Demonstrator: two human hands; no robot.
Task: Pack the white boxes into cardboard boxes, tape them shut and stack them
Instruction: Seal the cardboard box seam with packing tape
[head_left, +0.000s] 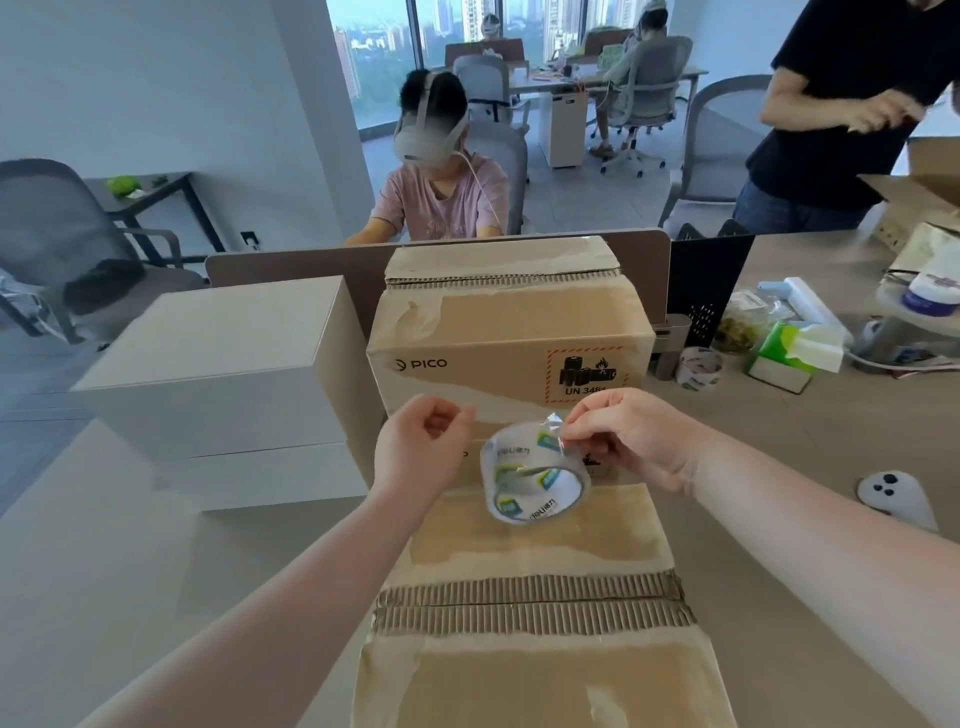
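Note:
A closed cardboard box (545, 675) lies in front of me, its two top flaps meeting in a bare seam. Behind it stands a taller cardboard box marked PICO (509, 332) with clear tape over its top. Two white boxes (223, 364) are stacked to the left of it. A roll of clear tape (535, 480) hangs above the near box. My right hand (628, 436) pinches the tape's peeled end at the top of the roll. My left hand (421, 441) hovers just left of the roll, fingers curled shut, with nothing visible in it.
On the table to the right lie a second tape roll (700, 368), a green tissue pack (789, 348), a white controller (896, 499) and an open cardboard box (924, 192). A black stand (709, 280) rises behind. One person sits opposite; another stands at right.

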